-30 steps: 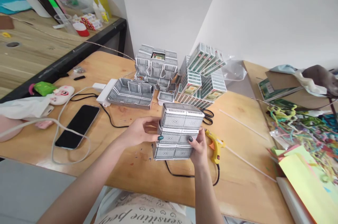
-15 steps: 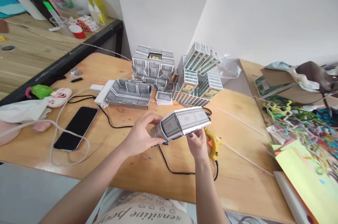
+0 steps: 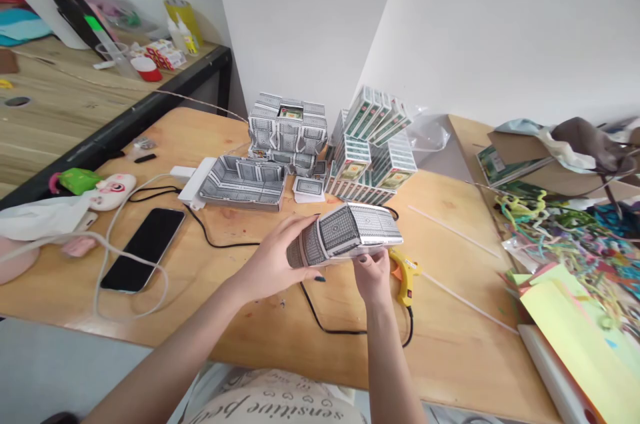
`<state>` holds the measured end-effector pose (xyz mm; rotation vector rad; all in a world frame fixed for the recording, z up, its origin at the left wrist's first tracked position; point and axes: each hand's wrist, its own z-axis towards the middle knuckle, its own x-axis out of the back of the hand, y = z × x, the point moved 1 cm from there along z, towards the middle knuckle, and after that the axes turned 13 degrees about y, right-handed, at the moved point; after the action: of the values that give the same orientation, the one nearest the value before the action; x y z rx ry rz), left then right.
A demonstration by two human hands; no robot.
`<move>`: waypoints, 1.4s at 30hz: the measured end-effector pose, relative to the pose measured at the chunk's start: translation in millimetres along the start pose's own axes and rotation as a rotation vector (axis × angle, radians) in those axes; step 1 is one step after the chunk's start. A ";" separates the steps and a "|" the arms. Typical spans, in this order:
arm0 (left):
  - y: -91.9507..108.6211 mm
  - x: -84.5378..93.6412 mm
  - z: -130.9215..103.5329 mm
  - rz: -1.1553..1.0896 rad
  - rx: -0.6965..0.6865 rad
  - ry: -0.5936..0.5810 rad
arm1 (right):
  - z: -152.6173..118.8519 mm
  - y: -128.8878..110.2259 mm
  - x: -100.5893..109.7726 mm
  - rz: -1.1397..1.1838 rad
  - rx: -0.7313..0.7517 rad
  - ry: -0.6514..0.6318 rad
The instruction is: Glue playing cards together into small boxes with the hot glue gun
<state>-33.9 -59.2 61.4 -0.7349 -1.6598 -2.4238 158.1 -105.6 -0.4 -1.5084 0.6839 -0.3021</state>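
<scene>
Above the wooden table, my left hand and my right hand hold between them a box-like piece made of playing cards, grey-patterned backs outward. My left fingers wrap round its left end; my right thumb presses on its lower near edge, with the other right fingers hidden underneath. Just beyond it lie a small stack of playing cards and an open card-covered tray. A larger structure of folded cards stands behind them. To the right of my right hand lies a yellow glue gun.
Several card boxes are stacked at the back near the wall. A black phone and white cable lie left. Thin glue sticks, coloured paper and a heap of pipe cleaners are on the right.
The card piece has turned slightly in my hands, showing more of its left section. My left fingers have shifted up over its far edge. The view has tilted a little.
</scene>
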 end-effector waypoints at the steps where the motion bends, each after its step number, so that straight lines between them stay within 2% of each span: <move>1: 0.2 -0.4 -1.0 0.015 0.002 -0.002 | 0.1 -0.2 0.8 0.005 0.002 -0.002; 14: -0.2 4.7 -1.4 0.063 -0.034 0.033 | 6.8 -1.1 11.1 -0.120 0.046 0.038; 21: 3.7 7.9 2.3 0.023 -0.048 0.084 | 7.4 -1.7 11.1 0.054 0.068 -0.011; 26: -0.3 5.5 1.6 0.000 0.014 0.112 | 5.6 -2.1 8.5 0.108 0.020 -0.005; 30: -6.2 2.5 2.0 -0.066 0.120 0.118 | 2.8 -3.8 5.0 0.114 0.000 -0.010; 35: -9.3 1.9 6.0 -0.175 0.251 0.074 | -0.2 -6.9 3.0 0.048 -0.003 -0.036; 39: -9.2 3.5 9.4 -0.256 0.267 0.042 | -0.4 -8.6 2.7 0.017 -0.004 -0.030; 42: -11.3 4.1 10.8 -0.339 0.275 -0.026 | -0.6 -9.3 3.0 0.018 -0.017 0.022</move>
<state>-38.1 -44.3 56.7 -0.4782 -2.2265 -2.3154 162.2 -108.5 8.0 -1.5159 0.7185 -0.3007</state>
